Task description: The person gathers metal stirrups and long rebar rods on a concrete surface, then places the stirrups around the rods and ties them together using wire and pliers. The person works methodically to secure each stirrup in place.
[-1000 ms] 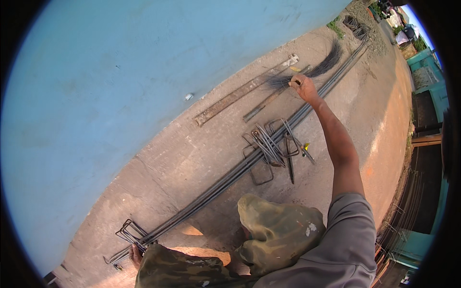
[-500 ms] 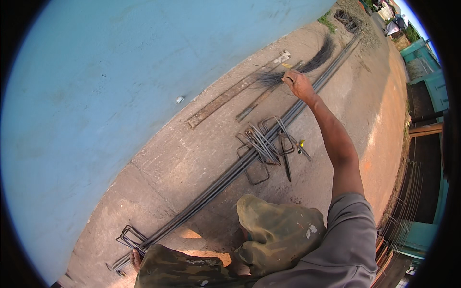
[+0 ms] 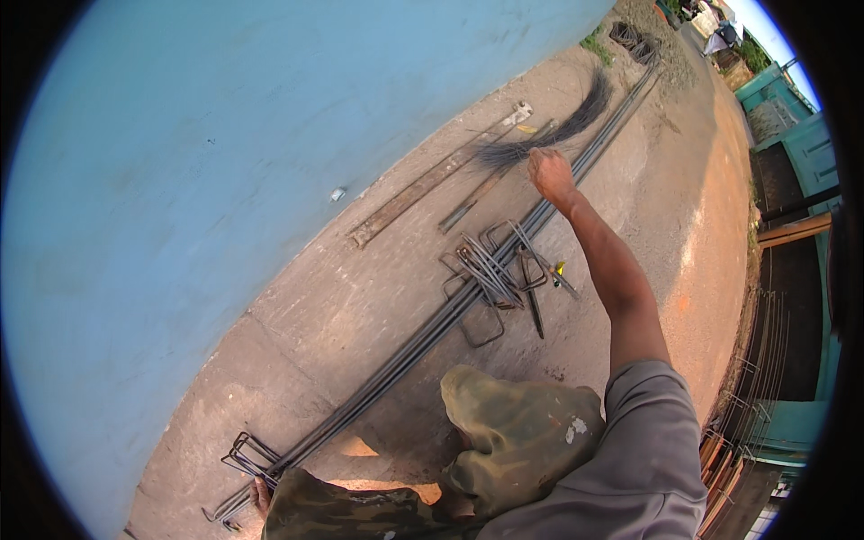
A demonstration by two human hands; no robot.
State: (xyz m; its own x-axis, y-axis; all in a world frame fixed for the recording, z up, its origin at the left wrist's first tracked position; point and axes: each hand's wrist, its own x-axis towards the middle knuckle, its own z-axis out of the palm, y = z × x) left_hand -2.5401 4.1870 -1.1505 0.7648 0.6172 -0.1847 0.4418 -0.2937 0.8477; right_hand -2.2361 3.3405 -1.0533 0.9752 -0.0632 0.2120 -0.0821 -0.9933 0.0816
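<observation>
My right hand (image 3: 551,173), arm stretched out, is closed just at the near edge of a curved bundle of thin dark binding wire (image 3: 567,126). Whatever sits between its fingers is hidden. Down at the lower left my left hand (image 3: 261,495) touches the end of the long steel bars (image 3: 378,380), beside a few bent rebar stirrups (image 3: 249,454); my knee covers most of it. A heap of rectangular stirrups (image 3: 490,274) lies across the middle of the bars, and a small tool with a yellow part (image 3: 560,268) is next to it.
A blue wall (image 3: 225,162) runs along the left. By its foot lie a long rusty flat bar (image 3: 441,178) and a shorter bar (image 3: 477,198). Gravel and coiled wire (image 3: 634,40) are at the far end. Thin rods (image 3: 769,369) stand on the right.
My right hand has drawn back slightly from the wire bundle toward me and now looks like a fist. The bundle stays on the ground. My left hand keeps its place by the bars.
</observation>
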